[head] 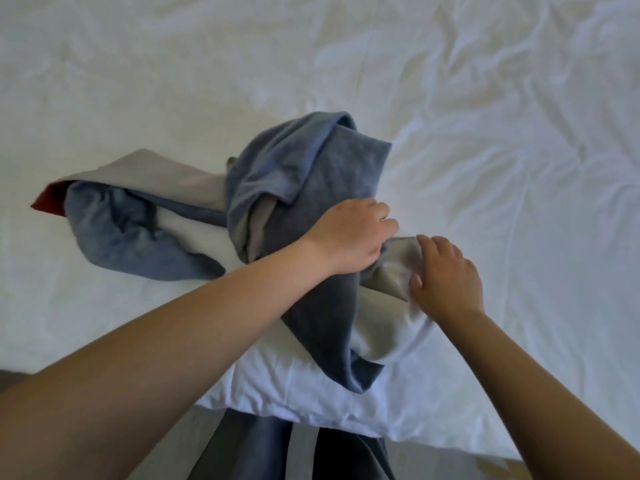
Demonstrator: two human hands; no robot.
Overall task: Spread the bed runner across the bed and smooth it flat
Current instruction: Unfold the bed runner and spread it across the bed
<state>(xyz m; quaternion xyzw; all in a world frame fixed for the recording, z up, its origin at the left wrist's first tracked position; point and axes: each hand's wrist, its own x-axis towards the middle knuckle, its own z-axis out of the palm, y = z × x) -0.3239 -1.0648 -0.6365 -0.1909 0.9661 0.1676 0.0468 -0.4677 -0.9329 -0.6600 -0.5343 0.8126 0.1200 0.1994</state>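
Closest to the camera, one end of the bed runner (311, 161) hangs off the near edge of the bed (519, 133) and drops out of view at the bottom, between the two bare forearms. From there it climbs back over the white edge as a dark blue strip and runs straight up under the hands.

The left hand (349, 233) sits knuckles-up on that strip, with the fingers curled down into the cloth, so it's got a proper grip on a bunch of the blue fabric. Just beside it, the right hand (446, 271) is on the grey lining (394, 268) where the runner has flipped over. Its fingers are bent over the top of that grey fold and the thumb is pressed against the near side, so it looks like a pinch on the fold. The two hands are almost touching, with the grey fold between them.

Just past the left hand, the runner piles into a twisted blue heap near the middle of the bed, nowhere near flat. From the heap a second tail trails off to the left, part blue side up and part grey lining up, ending in a red corner (46, 202) lying on the sheet.

Beyond that it's wrinkled white bedding all the way to the top.
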